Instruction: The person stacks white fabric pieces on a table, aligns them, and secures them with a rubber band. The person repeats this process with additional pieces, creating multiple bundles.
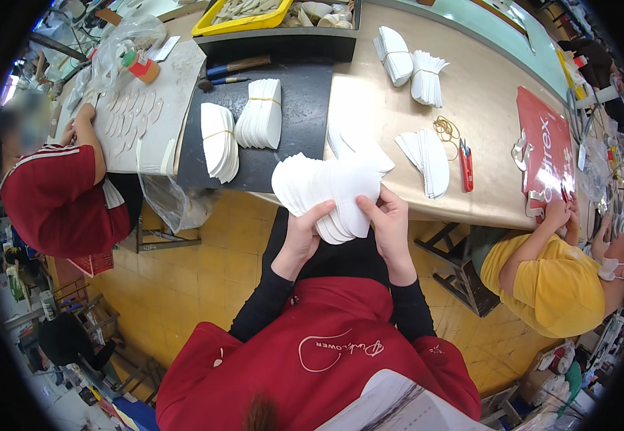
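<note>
From the head view, both hands meet just off the near edge of the bench, over the yellow floor. The left hand (pixel 303 233) cups a fanned stack of white cut pieces (pixel 326 190) from below, thumb across its front, and the right hand (pixel 389 219) pinches the stack's right side, fingers closed on the sheets. The stack is held up in the air, touching nothing on the bench. On the dark mat (pixel 297 122) toward the bench's left part lie two banded white bundles (pixel 243 129). Near the far edge sit two more banded bundles (pixel 409 65). Right of the hands, close to the near edge, a loose white fan (pixel 427 158) lies beside rubber bands (pixel 446 129) and red snips (pixel 466 165). A person in yellow (pixel 549 276) works at the right end, and a person in a red shirt (pixel 60 197) at the left.
</note>
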The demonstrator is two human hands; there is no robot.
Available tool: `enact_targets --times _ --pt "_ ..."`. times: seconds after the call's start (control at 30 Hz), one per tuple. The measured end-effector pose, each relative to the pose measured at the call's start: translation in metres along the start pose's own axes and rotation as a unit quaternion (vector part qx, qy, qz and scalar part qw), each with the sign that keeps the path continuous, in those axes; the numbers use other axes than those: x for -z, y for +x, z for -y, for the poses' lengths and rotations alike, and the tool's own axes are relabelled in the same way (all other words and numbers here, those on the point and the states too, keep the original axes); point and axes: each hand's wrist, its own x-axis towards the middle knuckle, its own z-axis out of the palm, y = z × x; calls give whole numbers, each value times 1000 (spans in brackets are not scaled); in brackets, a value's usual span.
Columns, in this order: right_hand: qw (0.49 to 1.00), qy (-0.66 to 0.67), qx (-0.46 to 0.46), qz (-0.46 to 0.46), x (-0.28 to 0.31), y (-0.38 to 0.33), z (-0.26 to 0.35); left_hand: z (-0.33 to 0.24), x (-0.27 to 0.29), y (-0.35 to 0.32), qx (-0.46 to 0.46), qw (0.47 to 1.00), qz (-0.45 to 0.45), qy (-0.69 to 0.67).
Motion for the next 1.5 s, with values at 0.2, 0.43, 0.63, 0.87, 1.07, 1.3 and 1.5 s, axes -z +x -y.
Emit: enact_targets --times 0.2,0.43,0.63,0.87,1.07,1.3,1.5 --pt "997 70 -41 -9 -3 -6 4 -3 -2 -2 -10 999 -7 45" --pt "994 100 -53 -6 -9 -9 7 -1 2 -2 -9 1000 -8 25" --pt "984 146 -106 -16 -7 -12 1 1 12 0 23 999 3 -23" --pt "984 129 -116 -49 0 -15 -10 1 16 -3 -1 1000 -29 3" --pt "983 124 -109 -83 10 -13 -6 -6 16 -2 -5 999 -40 25" --pt "991 104 -64 -55 -2 -19 -8 7 7 -5 -12 996 -25 89" --pt "992 78 -24 -100 11 -12 0 1 15 -5 8 998 -17 65"
